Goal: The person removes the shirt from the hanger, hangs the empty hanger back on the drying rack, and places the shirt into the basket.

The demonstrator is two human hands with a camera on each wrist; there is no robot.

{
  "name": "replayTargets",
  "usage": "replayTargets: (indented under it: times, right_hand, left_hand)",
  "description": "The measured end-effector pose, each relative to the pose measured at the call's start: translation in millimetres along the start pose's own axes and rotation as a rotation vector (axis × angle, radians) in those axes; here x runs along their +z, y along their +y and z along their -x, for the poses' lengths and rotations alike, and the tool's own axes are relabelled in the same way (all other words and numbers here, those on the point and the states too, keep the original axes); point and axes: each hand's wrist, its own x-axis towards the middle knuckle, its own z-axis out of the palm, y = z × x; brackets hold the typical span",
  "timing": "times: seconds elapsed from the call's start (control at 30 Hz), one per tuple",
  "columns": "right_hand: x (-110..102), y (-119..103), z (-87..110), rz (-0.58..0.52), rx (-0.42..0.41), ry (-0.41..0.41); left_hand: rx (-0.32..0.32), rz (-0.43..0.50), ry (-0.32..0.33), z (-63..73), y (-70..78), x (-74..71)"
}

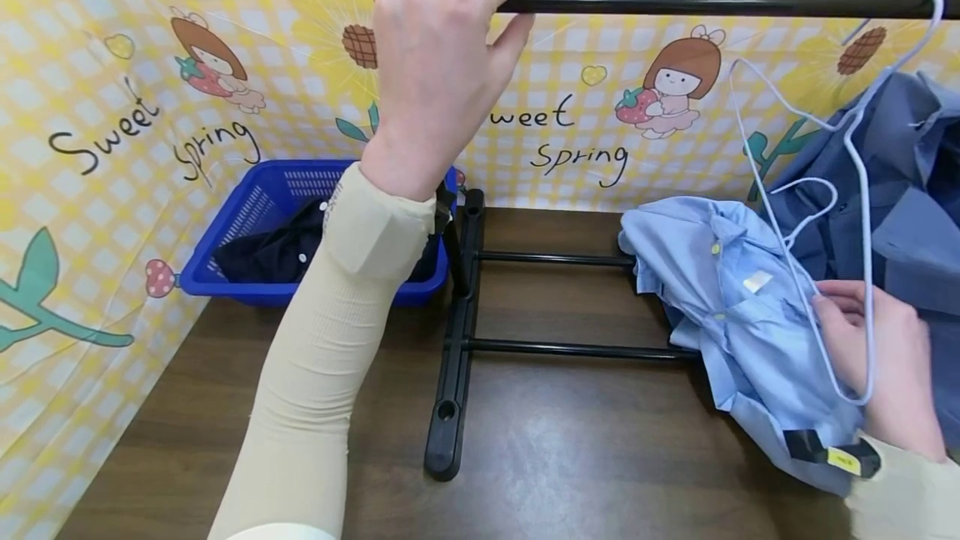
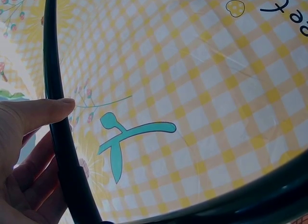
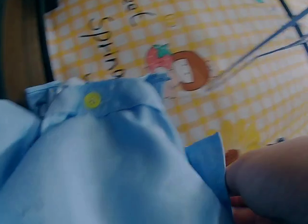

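Your two hands are well apart, each with something in its grip. Your left hand (image 1: 446, 65) is clasped around the black tubular metal clothes rack (image 1: 712, 2) at its upper left corner, the thumb lying across the tube in the left wrist view. Your right hand (image 1: 873, 348), below the rack's top rail and toward its right end, pinches the light-blue cloth shirt with yellow buttons (image 1: 738, 298) by an edge. That shirt covers the right ends of the rack's two lower crossbars. A thin pale blue-white hanger (image 1: 867, 273) is hooked over the rack's top rail near the right, hanging in front of the shirt and your right hand. Farther right on the rack's side, behind the shirt, you have a darker blue garment (image 1: 922, 232); its support is hidden. Left of the rack sits a blue perforated plastic basket (image 1: 247, 294) with a dark buttoned garment (image 1: 262, 252) inside.
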Motion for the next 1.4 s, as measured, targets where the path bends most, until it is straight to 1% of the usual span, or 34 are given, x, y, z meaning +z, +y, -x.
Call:
replayTargets:
  times: [0.03, 0.13, 0.27, 0.37, 0.5, 0.6, 0.7, 0.77, 0.87, 1.0, 1.1, 1.27, 1.4]
  right_hand:
    - [3.8, 2.3, -1.8, -0.003, -0.024, -0.027]
    - [12.7, 9.7, -8.2, -0.017, -0.065, -0.156]
    - [25.1, 15.2, -16.4, -0.023, -0.064, -0.341]
    - [37.6, 13.9, -22.7, -0.014, -0.07, -0.413]
    - [53.6, 9.2, -30.7, -0.036, -0.097, -0.442]
    - [63.3, 5.7, -33.8, -0.059, -0.139, -0.426]
    - [69.9, 0.7, -34.0, -0.091, -0.194, -0.435]
    - [73.2, -4.5, -33.5, -0.112, -0.218, -0.462]
    - [77.4, -14.9, -32.1, -0.156, -0.252, -0.5]
    - [86.0, -31.4, -28.8, -0.176, -0.311, -0.533]
    - [93.2, -45.2, -26.0, -0.172, -0.349, -0.568]
    - [105.5, -64.1, -20.8, -0.181, -0.403, -0.654]
    - [115.1, -77.2, -13.4, -0.22, -0.478, -0.667]
  left_hand:
    - [0.0, -0.001, 0.0, 0.1, -0.1, 0.1]
    - [0.0, -0.004, 0.0, 0.1, -0.4, 0.8]
    - [-0.002, 0.009, -0.005, -0.1, -0.2, 1.9]
    - [-0.007, 0.009, -0.008, -0.6, 0.0, 2.1]
    - [-0.013, 0.004, -0.008, -1.4, -0.1, 1.0]
    - [-0.008, 0.008, -0.006, -1.0, 0.5, 0.9]
    - [-0.006, 0.01, -0.005, -0.6, 1.4, 1.2]
    - [-0.013, 0.013, -0.004, -0.6, 1.8, 1.0]
    - [-0.01, 0.002, -0.002, -1.1, 1.5, 0.1]
    - [-0.003, 0.005, -0.005, -1.3, 1.0, -0.1]
    - [0.002, 0.005, -0.006, -1.3, 0.6, -0.1]
    - [0.008, -0.005, -0.004, -0.8, -0.2, -0.1]
    - [-0.001, 0.011, 0.018, -0.7, 0.1, 1.8]
